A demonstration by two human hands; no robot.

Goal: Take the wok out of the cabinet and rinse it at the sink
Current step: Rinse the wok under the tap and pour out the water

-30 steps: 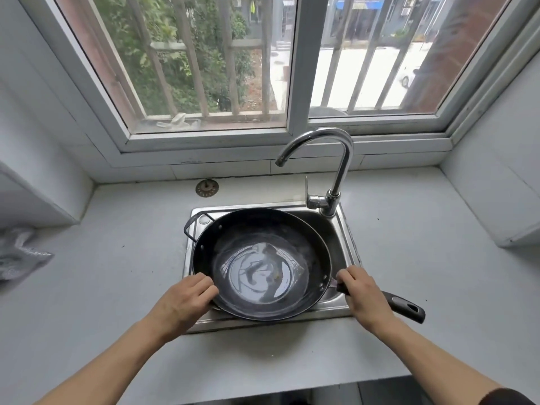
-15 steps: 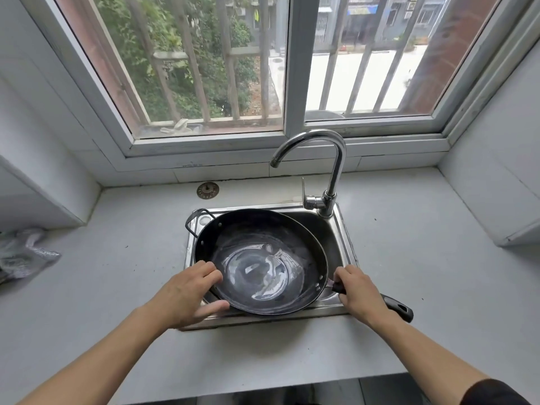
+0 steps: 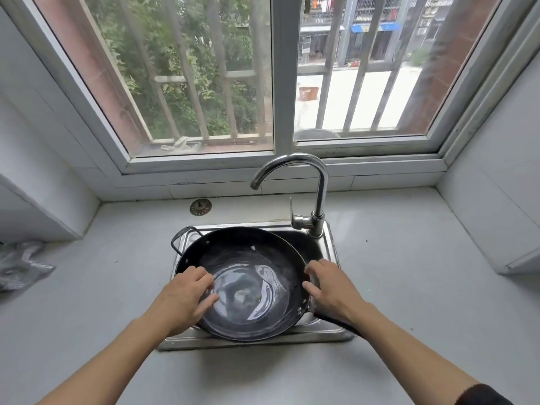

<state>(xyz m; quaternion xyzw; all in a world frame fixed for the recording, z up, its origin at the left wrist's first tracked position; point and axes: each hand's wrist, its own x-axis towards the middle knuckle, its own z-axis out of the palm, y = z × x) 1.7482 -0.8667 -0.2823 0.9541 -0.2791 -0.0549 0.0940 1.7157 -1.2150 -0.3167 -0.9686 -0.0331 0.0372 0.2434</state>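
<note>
The black wok sits tilted in the steel sink, with a shallow pool of water in its bottom. Its small loop handle points back left. The long black handle runs front right, mostly hidden under my right wrist. My left hand rests on the wok's left rim, its fingers and thumb reaching loosely onto the inner wall. My right hand touches the right rim with spread fingers and is off the handle.
A chrome gooseneck faucet stands at the sink's back right, spout over the wok, with no water visibly running. A round drain strainer lies on the grey counter behind the sink. Crumpled plastic lies at far left. Walls box in both sides.
My right hand has let go of the long handle and moved up to the wok's right rim. My left hand has slid over the left rim into the wok.
</note>
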